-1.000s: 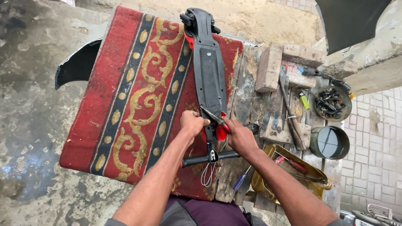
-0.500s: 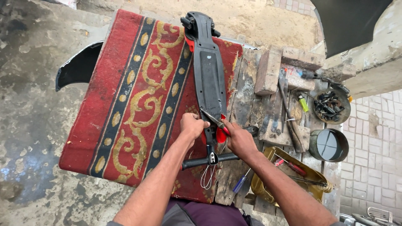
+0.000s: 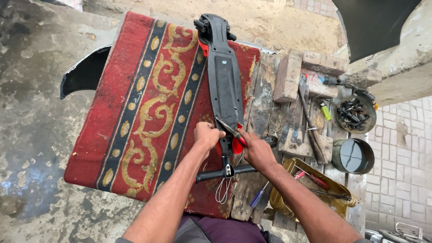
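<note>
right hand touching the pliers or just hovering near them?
Touching. The head view shows the right hand closed around the red handles of the pliers, whose tips meet the black scooter deck; no gap shows.

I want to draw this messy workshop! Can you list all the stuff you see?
scooter: one, black with red, upside down on the rug
rug: one, red with gold pattern, on the ground
pliers: one, red handles, at the scooter's near end
brick: one, reddish, on the wooden planks
lighter: one, green, right of the brick
bowl: one, round, dark liquid, far right
screwdriver: one, blue handle, near edge
left hand: gripping the scooter
right hand: fingers on the pliers
</note>
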